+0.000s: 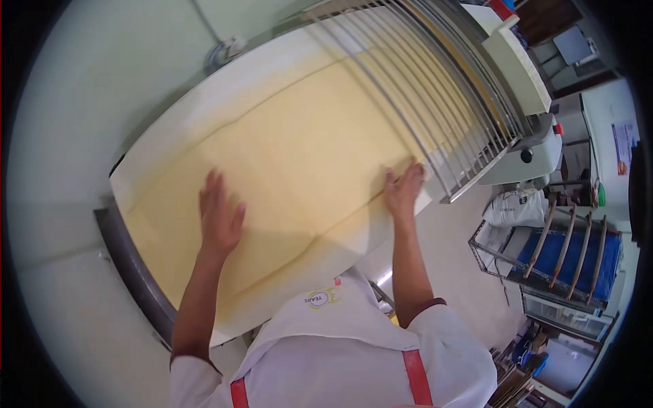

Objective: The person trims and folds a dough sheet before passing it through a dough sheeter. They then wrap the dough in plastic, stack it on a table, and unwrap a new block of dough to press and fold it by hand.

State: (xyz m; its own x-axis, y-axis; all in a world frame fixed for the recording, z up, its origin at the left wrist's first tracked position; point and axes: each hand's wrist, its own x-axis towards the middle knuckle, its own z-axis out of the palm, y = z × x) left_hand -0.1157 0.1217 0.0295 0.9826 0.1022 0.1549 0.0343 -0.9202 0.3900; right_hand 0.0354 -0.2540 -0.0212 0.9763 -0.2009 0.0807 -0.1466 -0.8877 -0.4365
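Note:
A wide, pale yellow sheet of dough [292,143] lies flat along the white belt [173,119] of a dough sheeter, and its far end runs under a metal bar guard [401,75]. Over the dough's left part is my left hand [221,217], fingers stretched out and slightly blurred, holding nothing. My right hand [404,187] rests at the near edge of the dough, close to the guard's lower corner. Its thumb and fingers are apart with nothing between them.
The sheeter's grey housing [524,160] stands at the right end of the belt. Beyond it on the right is a wire rack [517,265] with wooden rolling pins [561,248] and a white sack [515,207]. A dark metal end tray [129,265] borders the belt's left end.

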